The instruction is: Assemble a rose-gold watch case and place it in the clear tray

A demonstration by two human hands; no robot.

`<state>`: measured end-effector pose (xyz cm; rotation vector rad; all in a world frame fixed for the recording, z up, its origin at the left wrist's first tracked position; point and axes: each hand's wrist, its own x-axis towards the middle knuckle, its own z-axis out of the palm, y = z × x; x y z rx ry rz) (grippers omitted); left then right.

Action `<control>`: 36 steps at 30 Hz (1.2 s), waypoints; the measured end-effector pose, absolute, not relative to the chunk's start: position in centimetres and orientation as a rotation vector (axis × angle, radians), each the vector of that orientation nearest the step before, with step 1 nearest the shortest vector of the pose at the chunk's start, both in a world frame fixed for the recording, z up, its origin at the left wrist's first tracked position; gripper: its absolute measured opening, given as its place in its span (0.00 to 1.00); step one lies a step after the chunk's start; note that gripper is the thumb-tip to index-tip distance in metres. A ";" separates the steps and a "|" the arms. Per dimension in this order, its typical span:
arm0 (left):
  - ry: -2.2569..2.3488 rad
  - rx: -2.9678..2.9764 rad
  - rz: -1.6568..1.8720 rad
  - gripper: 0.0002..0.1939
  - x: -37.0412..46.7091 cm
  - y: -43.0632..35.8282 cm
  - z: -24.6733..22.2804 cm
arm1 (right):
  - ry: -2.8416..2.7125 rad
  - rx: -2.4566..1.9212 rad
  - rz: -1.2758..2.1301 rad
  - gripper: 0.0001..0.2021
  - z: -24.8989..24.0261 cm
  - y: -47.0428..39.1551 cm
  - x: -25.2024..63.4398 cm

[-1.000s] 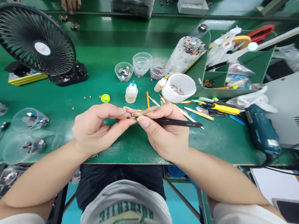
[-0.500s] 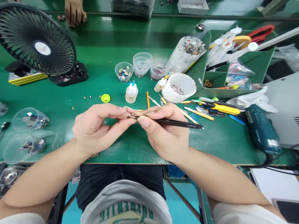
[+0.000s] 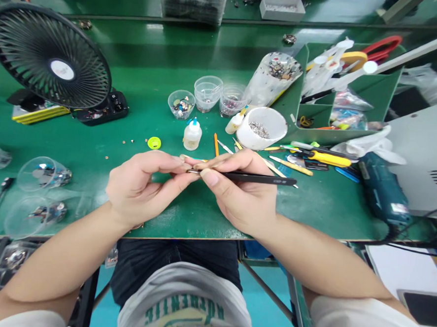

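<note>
green bench in head view, fan at left. right hand pinches black tweezers above bench. left hand curls thumb and fingers close at tweezers' tip; cannot tell whether pinching anything.

The slim tool is black with small pale marks, the tabletop green. One bottle is whitish with a blue tip, a small round piece yellow-green.

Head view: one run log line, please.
right hand: holds slim black tool | left hand: at tool's tip, hold unclear | blue-tipped white plastic bottle: upright beyond hands
</note>
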<state>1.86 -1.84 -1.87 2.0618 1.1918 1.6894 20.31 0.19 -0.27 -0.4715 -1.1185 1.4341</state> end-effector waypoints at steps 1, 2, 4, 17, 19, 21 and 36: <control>1.183 2.061 1.691 0.15 1.9 -1.8 -1.9 | -1.124 -0.480 1.429 0.09 -0.2 0.2 20.3; 1.174 2.060 1.690 0.15 1.9 -1.8 -1.8 | -1.129 -0.484 1.425 0.09 -0.2 0.2 20.3; 1.161 2.061 1.684 0.16 1.9 -1.8 -1.7 | -1.136 -0.476 1.422 0.09 -0.2 0.1 20.4; 1.188 2.068 1.666 0.14 1.8 -1.9 -1.8 | -1.123 -0.470 1.432 0.09 -0.3 0.2 20.4; 1.187 2.068 1.669 0.14 1.8 -1.9 -1.8 | -1.120 -0.469 1.440 0.09 -0.3 0.2 20.4; 1.212 2.062 1.659 0.14 1.9 -1.9 -1.7 | -1.108 -0.466 1.451 0.09 -0.2 0.2 20.4; 1.171 2.084 1.693 0.15 1.9 -1.7 -1.7 | -1.089 -0.446 1.482 0.09 -0.2 0.1 20.4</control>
